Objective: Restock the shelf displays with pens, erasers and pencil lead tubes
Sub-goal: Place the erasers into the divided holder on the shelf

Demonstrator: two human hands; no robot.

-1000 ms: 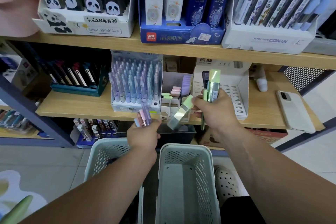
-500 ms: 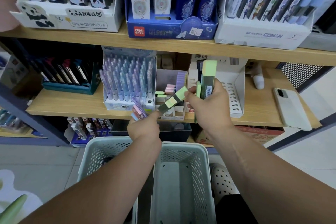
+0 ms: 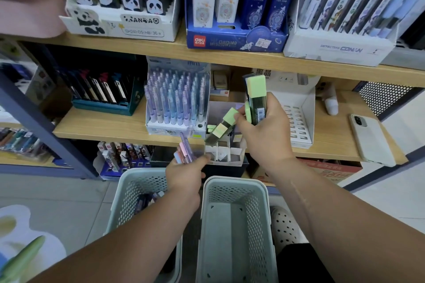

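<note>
The left hand point(image 3: 184, 176) grips a bunch of pastel pens point(image 3: 185, 150). The right hand point(image 3: 264, 131) holds at least two green-capped lead tubes point(image 3: 256, 96). The left basket point(image 3: 128, 193) of two holds a few items.

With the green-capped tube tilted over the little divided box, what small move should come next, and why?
Probably lower the tilted green-capped tube into an open slot of the divided box. The right hand pinches its upper end, its lower end points at the front slots, and other green caps sit there. The left hand is full of pink and purple tubes.
</note>
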